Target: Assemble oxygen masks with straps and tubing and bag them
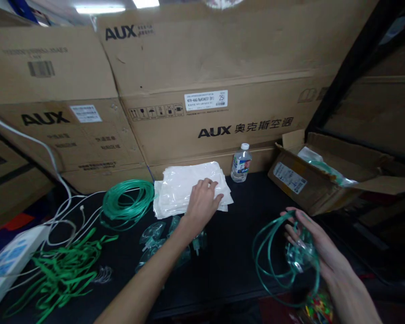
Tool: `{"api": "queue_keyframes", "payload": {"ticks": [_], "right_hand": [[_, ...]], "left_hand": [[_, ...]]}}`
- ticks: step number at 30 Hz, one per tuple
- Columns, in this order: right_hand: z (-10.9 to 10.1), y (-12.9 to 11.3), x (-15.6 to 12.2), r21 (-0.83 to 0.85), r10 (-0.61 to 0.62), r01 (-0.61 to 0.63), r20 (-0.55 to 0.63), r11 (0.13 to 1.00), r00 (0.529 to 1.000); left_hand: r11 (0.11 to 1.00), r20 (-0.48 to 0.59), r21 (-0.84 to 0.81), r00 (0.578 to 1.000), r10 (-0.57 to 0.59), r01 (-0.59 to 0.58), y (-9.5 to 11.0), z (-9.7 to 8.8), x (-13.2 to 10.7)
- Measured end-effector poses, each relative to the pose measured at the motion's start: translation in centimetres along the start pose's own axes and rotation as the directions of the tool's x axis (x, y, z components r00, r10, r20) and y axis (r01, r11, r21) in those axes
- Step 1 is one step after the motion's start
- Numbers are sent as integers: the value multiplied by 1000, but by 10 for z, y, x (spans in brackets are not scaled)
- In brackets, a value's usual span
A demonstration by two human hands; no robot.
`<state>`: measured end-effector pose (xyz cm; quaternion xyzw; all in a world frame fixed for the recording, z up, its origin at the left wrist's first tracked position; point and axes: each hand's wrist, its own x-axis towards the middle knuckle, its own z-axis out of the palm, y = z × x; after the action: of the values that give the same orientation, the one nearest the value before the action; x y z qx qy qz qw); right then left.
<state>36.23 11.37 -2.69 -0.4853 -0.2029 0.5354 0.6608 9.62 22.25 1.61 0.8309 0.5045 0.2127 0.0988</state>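
Stacked white bags (177,189); looped green tubing (272,227), apparently with mask (297,257)

The left forearm (158,270) partly hides the clear masks (152,232).

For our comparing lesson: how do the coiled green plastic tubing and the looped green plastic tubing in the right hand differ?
The coiled tubing rests on the black table; the looped tubing hangs from the right hand. The coiled tubing has many bunched turns; the looped tubing has fewer, looser turns. Both are green.
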Motion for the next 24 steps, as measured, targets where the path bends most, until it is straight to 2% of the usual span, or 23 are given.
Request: {"api": "queue_keyframes", "payload": {"ticks": [3, 7, 12, 16, 18, 20, 21, 23, 24], "right_hand": [[8, 3, -6, -24, 25, -24, 44, 999, 999], [22, 10, -14, -81, 73, -63, 123, 995, 990], [49, 17, -25, -171, 159, -122, 225, 978, 961], [71, 26, -27, -181, 224, -179, 272, 967, 936], [74, 31, -25, -178, 240, -197, 272, 964, 932], [71, 36, -22, -182, 256, -212, 268, 960, 929], [67, 38, -21, -182, 261, -218, 262, 959, 929], [58, 41, -20, -176, 266, -228, 239, 958, 934], [54, 43, -19, -170, 266, -231, 225, 958, 937]], "left_hand": [[996, 41, 86, 999, -9, 6, -28, 0, 5], [994, 68, 95, 997, 48, -55, -38, 4, 2], [987, 29, 45, 988, 152, -154, -18, 0, -9], [958, 84, -33, 955, 285, -284, 7, -2, -22], [948, 102, -85, 944, 313, -305, 12, -5, -29], [966, 71, -109, 968, 243, -234, 5, -13, -34], [982, 37, -108, 986, 160, -155, -4, -19, -35], [993, -41, -94, 996, -76, 72, -28, -30, -35], [977, -66, -92, 978, -197, 191, -43, -34, -34]]}}
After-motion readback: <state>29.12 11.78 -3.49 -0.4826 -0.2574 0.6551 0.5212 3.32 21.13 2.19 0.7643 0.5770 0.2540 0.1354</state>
